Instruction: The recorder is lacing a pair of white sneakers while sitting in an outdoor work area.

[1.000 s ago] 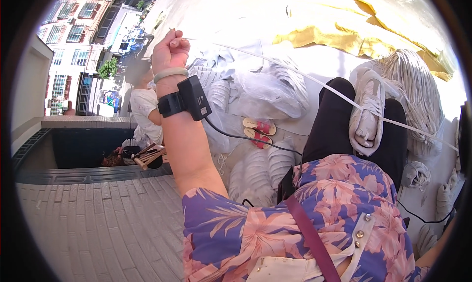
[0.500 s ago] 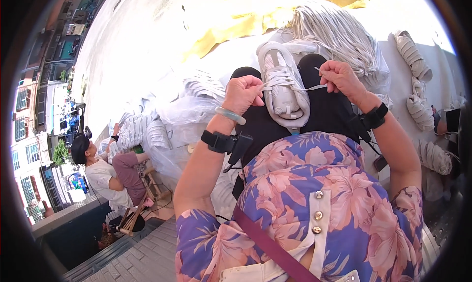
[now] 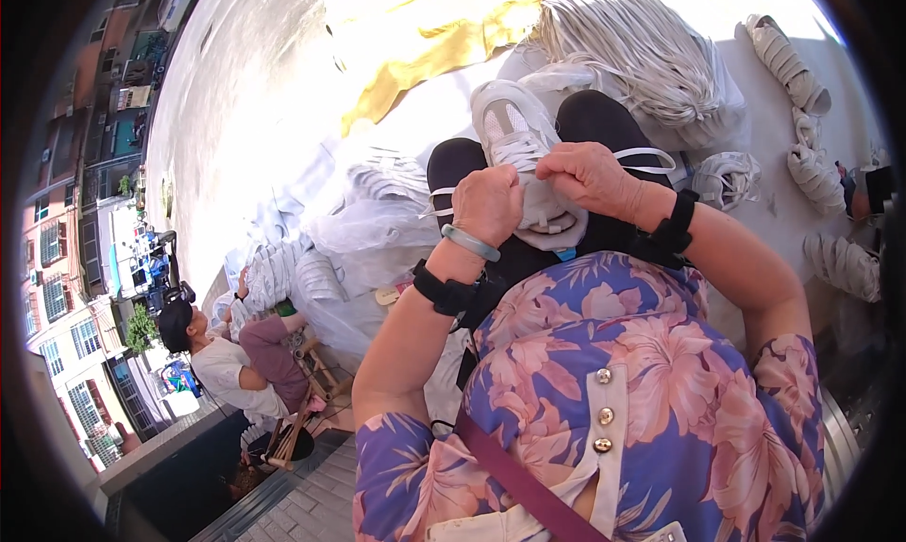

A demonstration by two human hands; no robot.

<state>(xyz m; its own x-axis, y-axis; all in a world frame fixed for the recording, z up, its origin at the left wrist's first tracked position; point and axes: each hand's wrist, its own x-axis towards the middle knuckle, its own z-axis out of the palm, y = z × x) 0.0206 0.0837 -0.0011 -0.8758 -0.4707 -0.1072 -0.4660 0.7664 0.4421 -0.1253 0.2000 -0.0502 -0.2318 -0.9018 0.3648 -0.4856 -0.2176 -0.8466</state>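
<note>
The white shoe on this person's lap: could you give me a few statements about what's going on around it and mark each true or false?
1. Both hands are at the white shoe. True: the left hand and right hand are closed over its laces.
2. The shoe lies on a bare wooden table. False: it rests on the person's dark-clad knees.
3. A big bundle of white laces lies beyond the shoe. True.
4. The left wrist is bare. False: it wears a pale green bangle and a black strap.
5. Nobody else is in view. False: a seated person is at lower left.
</note>
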